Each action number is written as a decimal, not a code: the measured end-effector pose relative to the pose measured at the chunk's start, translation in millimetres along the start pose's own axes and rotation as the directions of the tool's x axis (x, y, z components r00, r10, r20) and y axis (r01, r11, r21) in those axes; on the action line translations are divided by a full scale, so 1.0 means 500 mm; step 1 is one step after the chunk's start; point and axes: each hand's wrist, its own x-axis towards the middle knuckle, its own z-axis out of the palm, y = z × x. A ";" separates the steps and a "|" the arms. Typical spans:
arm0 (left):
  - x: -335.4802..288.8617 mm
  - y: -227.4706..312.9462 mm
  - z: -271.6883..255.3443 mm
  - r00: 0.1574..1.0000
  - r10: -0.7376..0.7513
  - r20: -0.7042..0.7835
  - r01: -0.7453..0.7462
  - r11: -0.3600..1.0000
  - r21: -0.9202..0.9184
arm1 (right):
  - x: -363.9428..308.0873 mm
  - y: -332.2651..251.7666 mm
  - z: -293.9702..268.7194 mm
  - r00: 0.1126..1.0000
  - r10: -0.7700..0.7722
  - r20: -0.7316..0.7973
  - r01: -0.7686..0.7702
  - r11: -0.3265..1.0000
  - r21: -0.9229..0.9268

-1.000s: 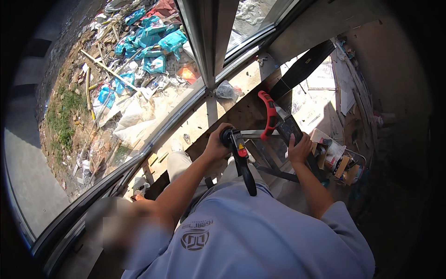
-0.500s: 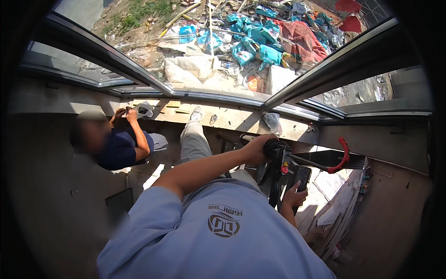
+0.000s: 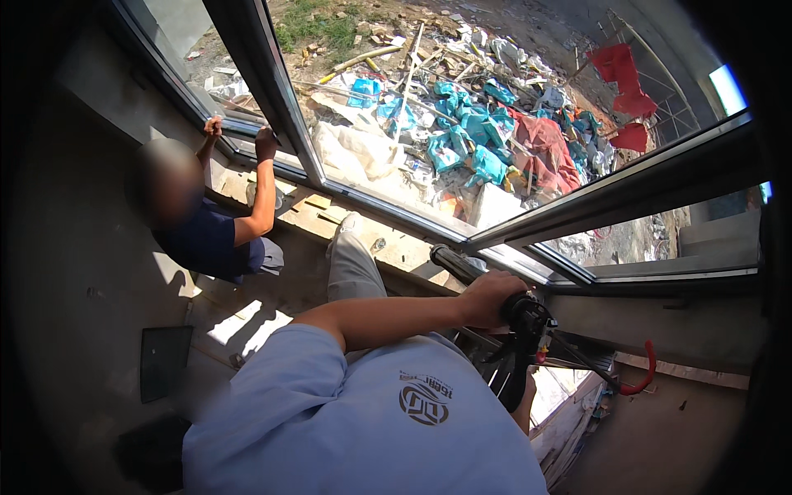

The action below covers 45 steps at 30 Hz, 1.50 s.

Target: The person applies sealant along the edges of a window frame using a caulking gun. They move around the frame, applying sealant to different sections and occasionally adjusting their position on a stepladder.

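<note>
- Black tool (image 3: 526,320): held by me at front right, below and near the window frame (image 3: 396,217). A dark cylinder (image 3: 454,264), seemingly part of it, now juts past my knuckles toward the glass; half a second ago only its tip showed.
- Left hand (image 3: 492,297): fingers wrapped round the tool's rounded upper part; grip looks unchanged.
- Right forearm (image 3: 524,406): now a strip of skin behind the tool. Right hand, visible on a dark block earlier, is hidden; cannot tell what its fingers hold.
- Red curved piece (image 3: 649,371): out to the right, on a thin rod.
- Co-worker's hands (image 3: 266,142): raised from the sill to the frame.
- Judgement: cylinder looks turned windowward, my left grip probably steadying it.
</note>
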 end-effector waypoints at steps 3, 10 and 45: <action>0.006 0.033 -0.031 0.991 0.089 -0.095 -0.074 0.986 0.148 | -0.189 -0.281 0.034 0.870 -0.295 0.395 0.175 0.934 0.312; 0.001 0.064 -0.062 0.991 0.102 -0.087 -0.065 0.934 0.351 | -0.362 -0.477 0.099 0.614 -0.324 0.720 0.365 0.925 0.106; -0.126 0.115 -0.348 0.862 -0.487 -0.139 0.026 0.318 -0.948 | -0.174 -0.373 0.119 0.501 -0.554 0.664 0.213 0.823 0.526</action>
